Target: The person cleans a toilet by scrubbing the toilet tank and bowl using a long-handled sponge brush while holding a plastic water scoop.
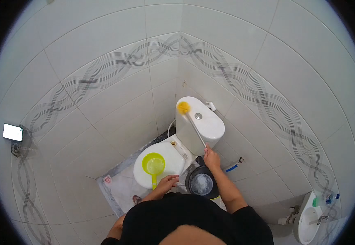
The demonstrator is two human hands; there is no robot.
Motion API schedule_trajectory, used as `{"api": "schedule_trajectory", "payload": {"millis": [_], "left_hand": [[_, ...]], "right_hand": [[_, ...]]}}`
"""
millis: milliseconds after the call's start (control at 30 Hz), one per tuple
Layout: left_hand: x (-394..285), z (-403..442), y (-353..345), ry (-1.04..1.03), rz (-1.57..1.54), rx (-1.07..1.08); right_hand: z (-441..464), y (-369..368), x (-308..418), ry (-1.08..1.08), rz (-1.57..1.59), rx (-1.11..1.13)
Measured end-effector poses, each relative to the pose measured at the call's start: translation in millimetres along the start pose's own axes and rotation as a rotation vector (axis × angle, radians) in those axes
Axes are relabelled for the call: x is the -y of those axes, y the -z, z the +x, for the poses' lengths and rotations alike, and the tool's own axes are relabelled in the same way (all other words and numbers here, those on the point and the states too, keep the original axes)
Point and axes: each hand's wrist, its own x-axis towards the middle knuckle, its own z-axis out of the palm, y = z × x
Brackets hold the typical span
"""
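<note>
My right hand (211, 158) is closed around the end of a long-handled toilet brush (195, 130). Its yellow bristle head is at the left part of the white cistern (211, 124); whether it touches the lid I cannot tell. My left hand (168, 183) is held low beside the toilet, fingers stretched out and apparently holding nothing. Close to it, a lime-green dipper (153, 164) rests on the white toilet lid (175, 157), its handle pointing toward me. Between my hands and below them stands a black bucket (191, 176) with foamy water (201, 184) in it.
A blue hose end (231, 168) sticks out from the right wall. At the lower right is a small washbasin (301, 225) with a plastic bottle (327, 199) on it. A lit phone (12, 132) is mounted on the left wall. Tiled walls meet behind the cistern.
</note>
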Motion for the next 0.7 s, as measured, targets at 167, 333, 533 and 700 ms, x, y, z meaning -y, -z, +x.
{"api": "schedule_trajectory", "payload": {"millis": [167,333,533,700], "left_hand": [[1.1,2.2,-3.1,-0.037,0.036,0.006],[4.6,2.5,1.7,-0.042,0.019,0.024],[3.3,0.4,3.2,-0.027,0.0,-0.001],[-0.3,-6.3,3.7,-0.109,-0.01,0.003]], "right_hand": [[47.7,-26.7,-5.7,-0.021,0.152,-0.117],[60.5,10.9,31.2,0.046,-0.061,0.087],[47.5,-17.8,38.1,0.096,-0.088,0.107],[27.0,-44.0,4.8,-0.016,0.095,-0.055]]}}
